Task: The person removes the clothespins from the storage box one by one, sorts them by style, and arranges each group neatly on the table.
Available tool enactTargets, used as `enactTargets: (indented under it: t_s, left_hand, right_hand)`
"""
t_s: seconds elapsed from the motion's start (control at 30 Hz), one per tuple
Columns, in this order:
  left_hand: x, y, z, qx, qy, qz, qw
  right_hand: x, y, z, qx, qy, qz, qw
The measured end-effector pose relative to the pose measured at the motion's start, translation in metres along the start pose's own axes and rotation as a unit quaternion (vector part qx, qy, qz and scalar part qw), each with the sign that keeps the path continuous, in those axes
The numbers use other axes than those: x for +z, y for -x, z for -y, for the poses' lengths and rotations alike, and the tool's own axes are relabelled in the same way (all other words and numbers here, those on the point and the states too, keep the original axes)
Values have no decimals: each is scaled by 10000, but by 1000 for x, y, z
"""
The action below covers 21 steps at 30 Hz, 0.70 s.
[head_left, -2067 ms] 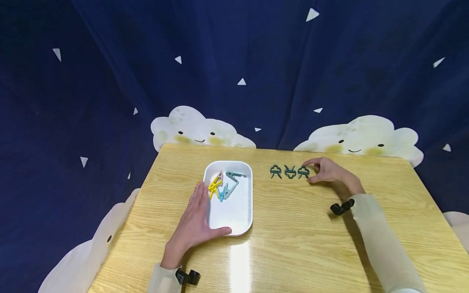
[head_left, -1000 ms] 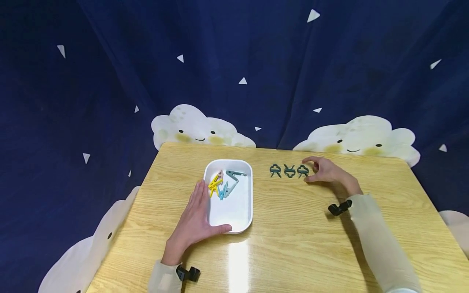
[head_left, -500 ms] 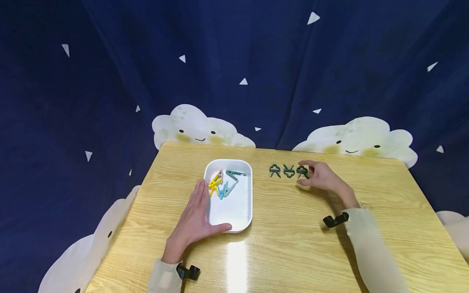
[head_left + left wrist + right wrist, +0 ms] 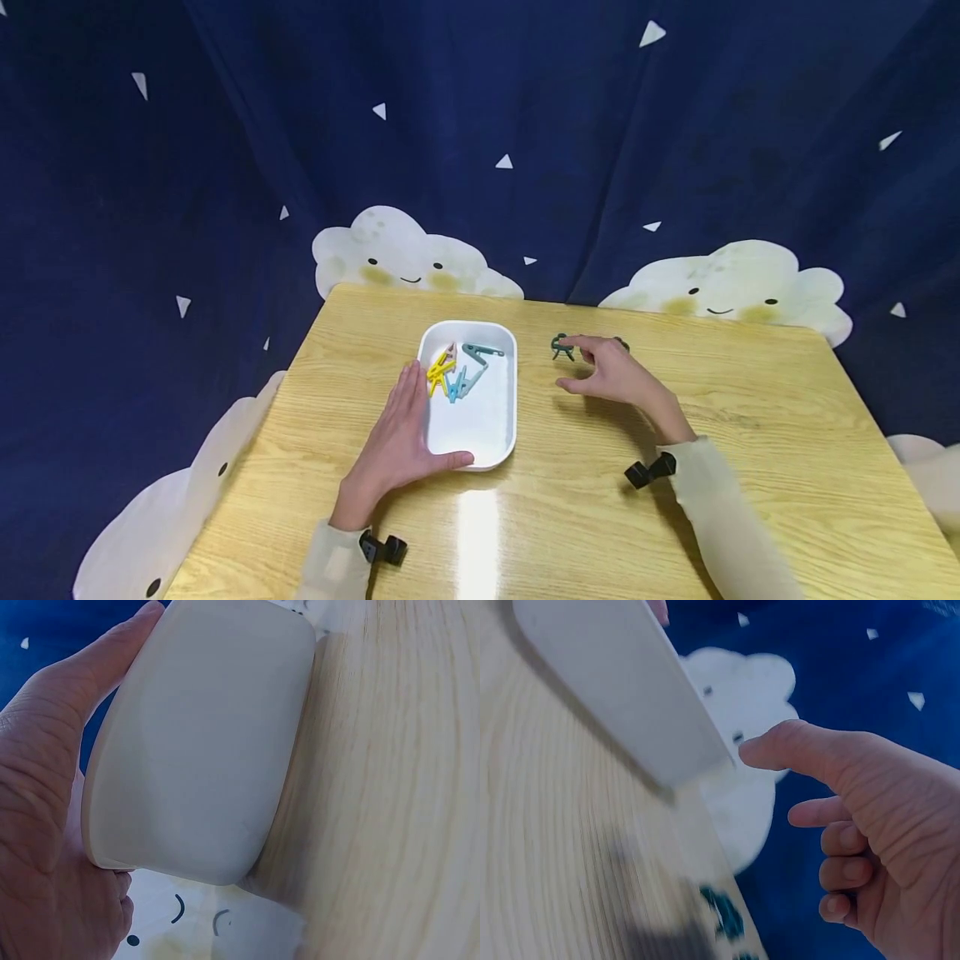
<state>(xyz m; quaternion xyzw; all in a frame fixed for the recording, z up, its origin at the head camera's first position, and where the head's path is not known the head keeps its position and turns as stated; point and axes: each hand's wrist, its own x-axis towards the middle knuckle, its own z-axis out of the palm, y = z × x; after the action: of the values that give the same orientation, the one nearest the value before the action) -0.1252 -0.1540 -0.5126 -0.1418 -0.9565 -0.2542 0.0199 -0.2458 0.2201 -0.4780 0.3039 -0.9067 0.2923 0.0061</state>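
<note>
My left hand [image 4: 401,433] rests along the left side of a white tray [image 4: 487,454], its fingers straight and its thumb over the near rim. In the left wrist view the tray's outer wall [image 4: 202,742] fills much of the picture. My right hand [image 4: 618,375] hovers right of the tray, over a row of dark green plastic clips. Its thumb and index finger are apart with nothing between them. The leftmost green clip [image 4: 562,347] lies just beyond the fingertips. Behind the hand peeks the rightmost green clip [image 4: 622,342]; the middle one is mostly hidden.
Inside the tray lie yellow clips [image 4: 438,375], a pink clip [image 4: 452,352], a light blue clip [image 4: 454,388], a pale clip [image 4: 476,380] and a grey-green clip [image 4: 483,350]. The wooden table [image 4: 600,500] ends at a dark blue curtain [image 4: 480,100] with cloud prints.
My right hand has moved left from the rightmost green clip toward the leftmost one, covering the middle clip. The left hand and tray hold their places.
</note>
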Motion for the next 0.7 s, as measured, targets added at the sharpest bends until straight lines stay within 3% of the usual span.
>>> enactTargets:
  t_s: [0.27, 0.7]
  left_hand:
    - [-1, 0, 1, -14, 82, -14, 10000]
    - [0, 0, 1, 81, -16, -49, 10000]
  right_hand:
    - [18, -25, 50, -323, 417, 227, 9984]
    - [53, -60, 83, -974, 1153, 729, 9858]
